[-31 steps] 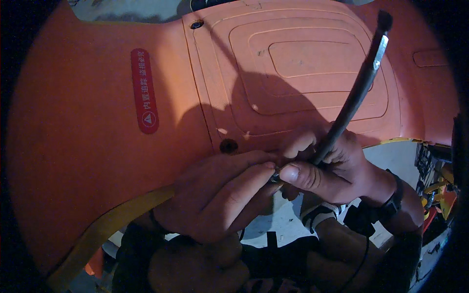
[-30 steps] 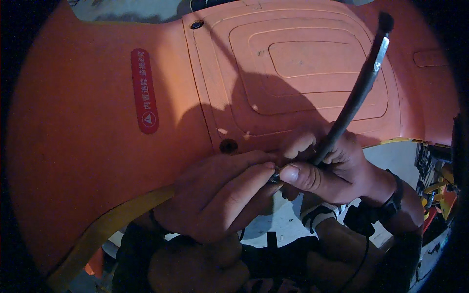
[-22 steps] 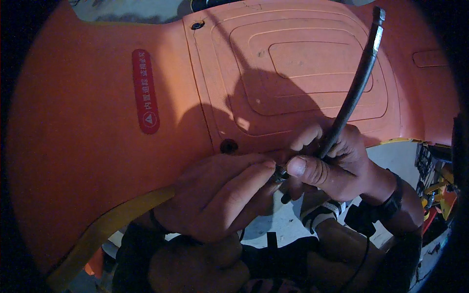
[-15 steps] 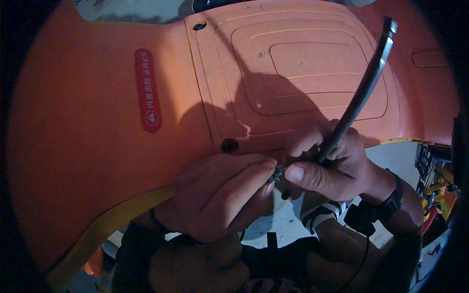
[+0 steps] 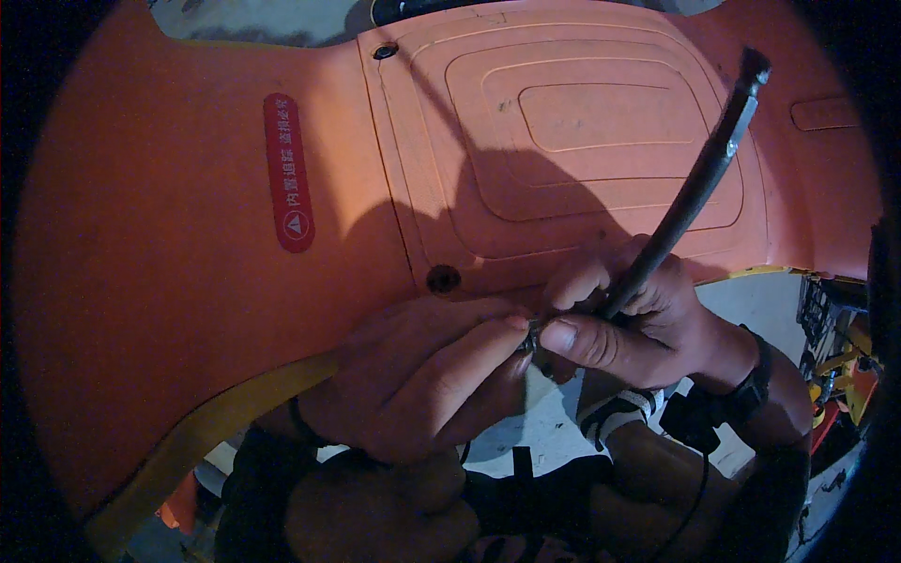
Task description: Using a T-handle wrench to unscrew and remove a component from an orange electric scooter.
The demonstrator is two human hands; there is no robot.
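My right hand (image 5: 648,319) is wrapped round a long dark rod (image 5: 690,197), which slants up to the right and has a notched, shiny worn tip. Its thumb presses forward toward my left hand (image 5: 427,371). The fingers of my left hand are pinched together on a small dark metal piece (image 5: 528,340), mostly hidden between the fingertips. Both hands meet just below the near edge of an orange moulded body panel (image 5: 554,122). Whether the rod and the small piece are joined cannot be made out.
The panel carries a red label (image 5: 289,174) and recessed dark fasteners (image 5: 443,279). Its yellowish lower rim (image 5: 225,399) curves at the left. Below the hands are my legs and a striped shoe (image 5: 618,413) on pale ground. Tools and yellow-red parts (image 5: 849,375) lie at the right.
The rod's upper tip has tilted slightly down and to the right. My right thumb has shifted a little left, and the dark stub that showed below it is now out of sight.
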